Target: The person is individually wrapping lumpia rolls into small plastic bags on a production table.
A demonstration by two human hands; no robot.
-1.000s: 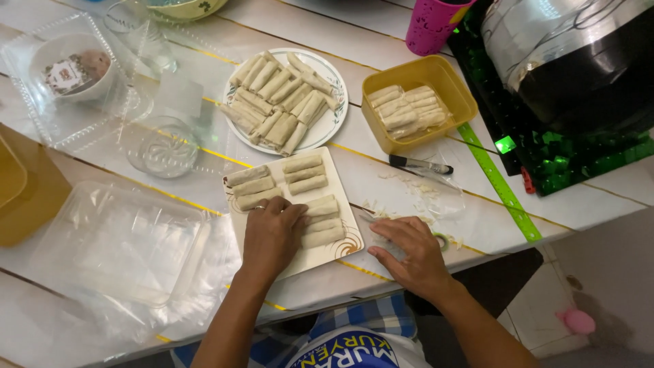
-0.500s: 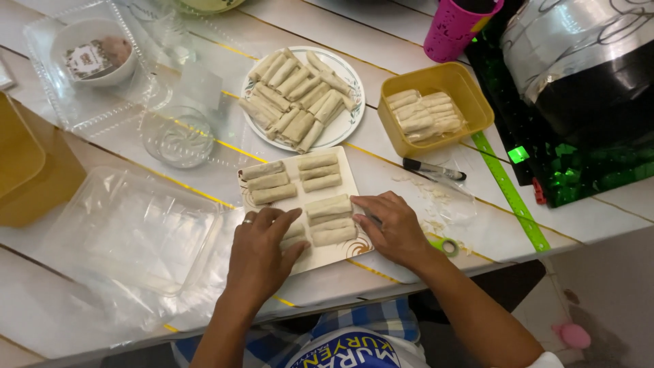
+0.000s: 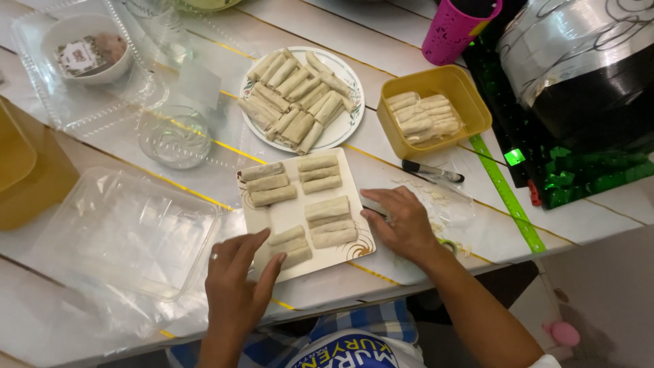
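Observation:
A square white plate (image 3: pixel 286 212) lies in front of me with several pale rolled spring rolls (image 3: pixel 330 220) in groups of three. My left hand (image 3: pixel 235 276) rests flat at the plate's near left corner, fingertips close to the nearest rolls (image 3: pixel 289 245), holding nothing. To the right of the plate my right hand (image 3: pixel 405 221) lies on the table, its fingers at the plate's right edge and empty. Further back stand a round plate (image 3: pixel 338 129) piled with rolls and a yellow tub (image 3: pixel 409 140) holding more.
A clear plastic tray (image 3: pixel 129 235) sits left of the plate, a glass dish (image 3: pixel 176 136) and a lidded clear box with a white bowl (image 3: pixel 85 54) behind it. A black marker (image 3: pixel 432 170), a green ruler (image 3: pixel 504 194), a pink cup (image 3: pixel 458 27) and a dark appliance (image 3: pixel 579 75) are on the right.
My left hand has drawn back off the rolls toward the plate's near left corner, uncovering three rolls. My right hand slid up to the plate's right edge.

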